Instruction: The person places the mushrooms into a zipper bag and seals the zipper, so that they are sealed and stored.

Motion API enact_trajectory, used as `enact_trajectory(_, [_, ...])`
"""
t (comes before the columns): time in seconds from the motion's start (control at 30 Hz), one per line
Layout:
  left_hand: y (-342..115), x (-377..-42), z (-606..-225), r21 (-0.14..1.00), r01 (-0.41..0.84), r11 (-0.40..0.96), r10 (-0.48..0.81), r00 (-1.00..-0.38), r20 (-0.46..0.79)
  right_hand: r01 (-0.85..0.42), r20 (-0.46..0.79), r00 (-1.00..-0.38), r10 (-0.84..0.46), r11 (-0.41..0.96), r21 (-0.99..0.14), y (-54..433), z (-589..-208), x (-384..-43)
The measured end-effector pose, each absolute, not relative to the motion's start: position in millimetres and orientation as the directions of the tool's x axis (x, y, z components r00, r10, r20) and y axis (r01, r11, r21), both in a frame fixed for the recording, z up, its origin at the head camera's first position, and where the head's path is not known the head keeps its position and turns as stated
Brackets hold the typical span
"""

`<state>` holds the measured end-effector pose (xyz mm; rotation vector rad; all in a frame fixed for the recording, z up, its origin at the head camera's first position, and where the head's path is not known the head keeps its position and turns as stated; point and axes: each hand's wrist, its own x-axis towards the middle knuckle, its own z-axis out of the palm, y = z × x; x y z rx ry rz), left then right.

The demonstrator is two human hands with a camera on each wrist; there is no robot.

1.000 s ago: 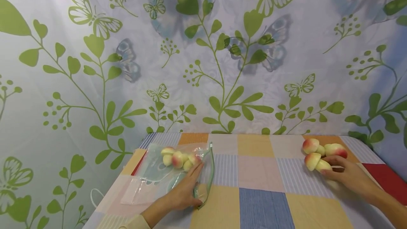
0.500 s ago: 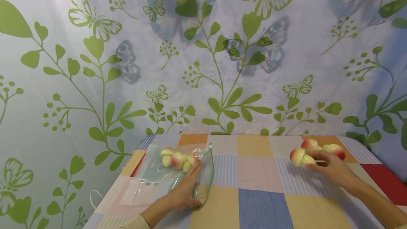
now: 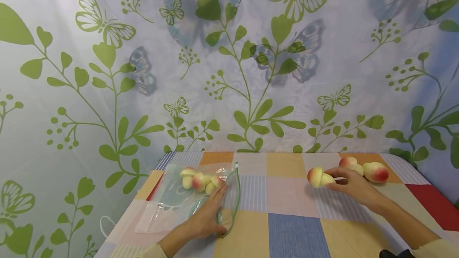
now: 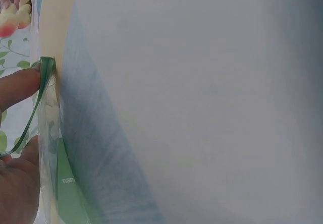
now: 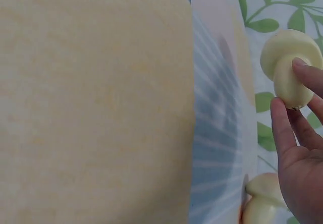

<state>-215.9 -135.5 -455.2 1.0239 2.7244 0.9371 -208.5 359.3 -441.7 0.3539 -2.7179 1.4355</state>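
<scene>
My right hand (image 3: 355,185) pinches a yellow toy mushroom (image 3: 315,177) with a red-tinged cap by its stem, over the right part of the table. In the right wrist view, thumb and fingertips hold the stem of this toy mushroom (image 5: 290,77), cap uppermost. On the left, my left hand (image 3: 206,219) rests on a clear zip bag (image 3: 168,210) with a green zip edge. Its fingers are straight, thumb spread apart along the bag's mouth. The left wrist view shows a fingertip at the green zip strip (image 4: 45,72). Inside the bag lie several toy mushrooms (image 3: 199,181).
Behind my right hand lie more toy mushrooms (image 3: 374,171) at the table's back right. A patchwork cloth (image 3: 297,234) covers the table. A curtain (image 3: 236,63) printed with leaves and butterflies hangs behind it. A white cord loop (image 3: 104,226) shows beside the left edge.
My right hand has moved left with the toy mushroom, away from the others at the back right. The left hand and the bag have stayed in place.
</scene>
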Motion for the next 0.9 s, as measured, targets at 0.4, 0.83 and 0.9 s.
enact_trajectory(0.4, [-136.4, -215.0, -455.0, 0.598, 0.567, 0.567, 0.635, -0.763, 0.120, -0.215, 0.113, -0.963, -0.244, 0.444, -0.870, 335.3, -437.4, -219.1])
enact_trajectory(0.83, [-136.4, -217.5, -457.1, 0.570, 0.594, 0.568, 0.641, -0.753, 0.147, -0.256, 0.147, -0.952, -0.267, 0.440, -0.860, 312.1, -436.2, -227.9])
enact_trajectory(0.9, [-136.1, -217.3, -456.5, 0.571, 0.590, 0.570, 0.639, -0.756, 0.143, -0.265, 0.152, -0.948, -0.279, 0.429, -0.863, 308.5, -436.3, -229.5])
